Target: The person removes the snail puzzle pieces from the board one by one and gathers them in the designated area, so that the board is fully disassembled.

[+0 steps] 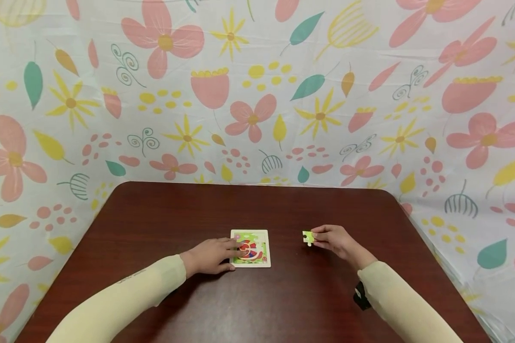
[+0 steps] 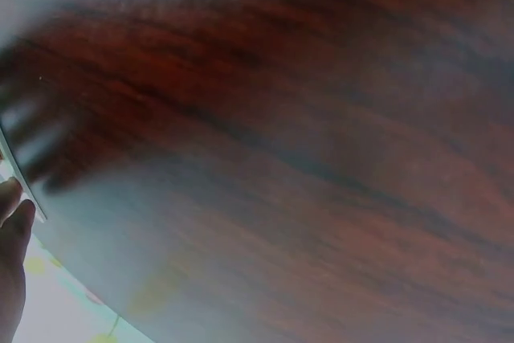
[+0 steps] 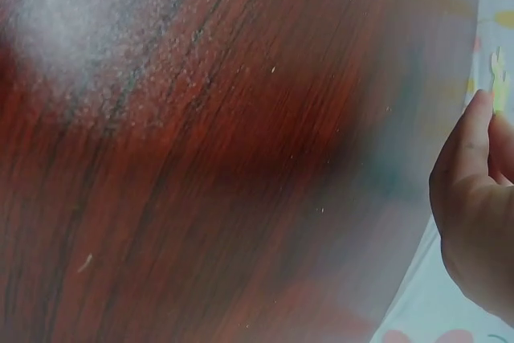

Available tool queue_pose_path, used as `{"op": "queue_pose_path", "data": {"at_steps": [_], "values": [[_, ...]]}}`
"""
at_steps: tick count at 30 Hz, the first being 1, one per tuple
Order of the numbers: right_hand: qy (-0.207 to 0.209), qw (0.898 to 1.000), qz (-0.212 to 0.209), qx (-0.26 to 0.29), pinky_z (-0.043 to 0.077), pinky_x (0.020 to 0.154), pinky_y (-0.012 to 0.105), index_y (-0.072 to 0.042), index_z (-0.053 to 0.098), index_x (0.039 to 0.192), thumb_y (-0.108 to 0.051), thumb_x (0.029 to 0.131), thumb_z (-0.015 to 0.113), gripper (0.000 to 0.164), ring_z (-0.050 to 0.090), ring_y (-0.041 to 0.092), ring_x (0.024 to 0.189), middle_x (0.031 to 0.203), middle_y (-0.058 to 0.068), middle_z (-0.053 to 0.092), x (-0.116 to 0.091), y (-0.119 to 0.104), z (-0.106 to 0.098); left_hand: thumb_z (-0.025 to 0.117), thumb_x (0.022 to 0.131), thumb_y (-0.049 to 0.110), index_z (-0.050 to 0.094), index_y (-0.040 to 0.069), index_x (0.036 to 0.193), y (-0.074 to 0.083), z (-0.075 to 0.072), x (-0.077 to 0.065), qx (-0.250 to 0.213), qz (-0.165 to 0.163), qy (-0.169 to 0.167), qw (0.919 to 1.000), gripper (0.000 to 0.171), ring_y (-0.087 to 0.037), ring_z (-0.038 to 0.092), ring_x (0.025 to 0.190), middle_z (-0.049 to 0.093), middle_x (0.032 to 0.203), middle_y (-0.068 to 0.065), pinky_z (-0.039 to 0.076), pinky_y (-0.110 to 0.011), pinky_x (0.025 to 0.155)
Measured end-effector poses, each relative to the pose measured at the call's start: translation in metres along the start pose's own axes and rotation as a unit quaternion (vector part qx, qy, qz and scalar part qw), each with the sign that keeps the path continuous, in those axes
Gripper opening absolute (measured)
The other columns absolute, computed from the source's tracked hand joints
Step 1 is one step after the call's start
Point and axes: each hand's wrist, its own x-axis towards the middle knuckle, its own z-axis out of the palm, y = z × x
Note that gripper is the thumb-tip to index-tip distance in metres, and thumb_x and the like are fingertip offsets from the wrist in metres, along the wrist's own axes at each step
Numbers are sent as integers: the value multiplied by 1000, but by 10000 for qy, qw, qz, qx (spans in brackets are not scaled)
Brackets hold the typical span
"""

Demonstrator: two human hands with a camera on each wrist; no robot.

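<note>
Over the desk [image 1: 257, 305], our right hand [image 1: 335, 240] pinches a green puzzle piece [image 1: 307, 237] right of the puzzle board [image 1: 268, 252], where our left hand [image 1: 212, 256] lays extended fingers; we appear to be fitting pieces, next likely carrying this one leftward, aligned.

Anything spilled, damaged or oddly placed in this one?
Nothing stands out: the puzzle lies flat on the table, the left hand touching it, and the right hand pinches a loose piece. No spill or damage shows.
</note>
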Motion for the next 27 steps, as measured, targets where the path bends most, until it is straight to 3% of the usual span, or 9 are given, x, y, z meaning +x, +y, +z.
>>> {"op": "queue_pose_path", "data": {"at_steps": [11,21,27], "values": [[71,9999,-22,-98,61,78,23,14,60,125,1,102,56,27,69,7,80,99,2,65,8,5,-7,63,101,36,55,23,150,3,5,0,-21,-20,233,9997,51,-29,55,140,55,154,-5,50,-44,111],[320,9991,122,-263,61,75,22,18,54,131,2,102,55,33,69,5,77,95,0,65,15,11,-16,60,102,41,50,24,153,6,4,4,723,25,54,9974,55,-25,56,138,55,153,-1,48,-39,113],[283,9991,120,-300,61,76,22,19,52,133,3,102,55,36,68,6,78,95,1,66,18,14,-19,62,101,39,53,23,151,5,4,3,644,48,171,9978,53,-24,59,131,58,148,-1,52,-37,108]]}}
